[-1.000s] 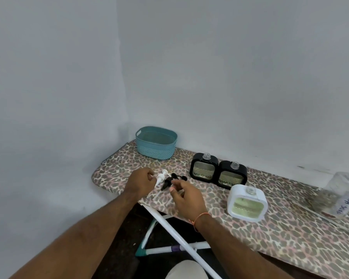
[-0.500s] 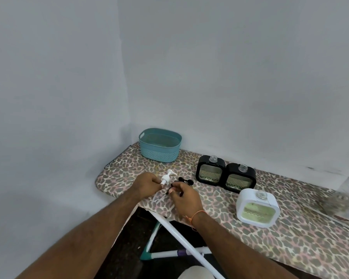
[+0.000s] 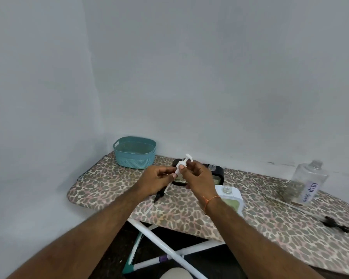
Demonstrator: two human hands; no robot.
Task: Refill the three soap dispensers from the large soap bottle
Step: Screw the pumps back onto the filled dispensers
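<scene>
- Left of both hands stands one teal woven plastic basket (image 3: pixel 134 153) on the leopard-print ironing board (image 3: pixel 101 184) that serves as the table.
- The left hand (image 3: pixel 156 181) pinches the lower neck of one white plastic pump head (image 3: pixel 182 165); the right hand (image 3: pixel 198 181) pinches it just above, so each grip is clenched on the same pump, held up over the board.
- Its thin dip tube trails down below the left hand; in my judgement it could drip leftover soap on the cover, or snag and bend as the pump goes back in.
- Under the left hand lies one black pump piece (image 3: pixel 158 196), near the board's front edge, where a nudge might knock it off.
- Behind the hands sits a black square soap dispenser (image 3: pixel 217 177), largely hidden; I cannot count more than one black one. One white square soap dispenser (image 3: pixel 231 198) stands just right of the right wrist, its neck uncapped, so an elbow could tip it.
- Well right stands one clear large soap bottle (image 3: pixel 307 183) labelled dish soap, open-topped, and one more black pump head (image 3: pixel 335 224) lying nearer the front edge.
</scene>
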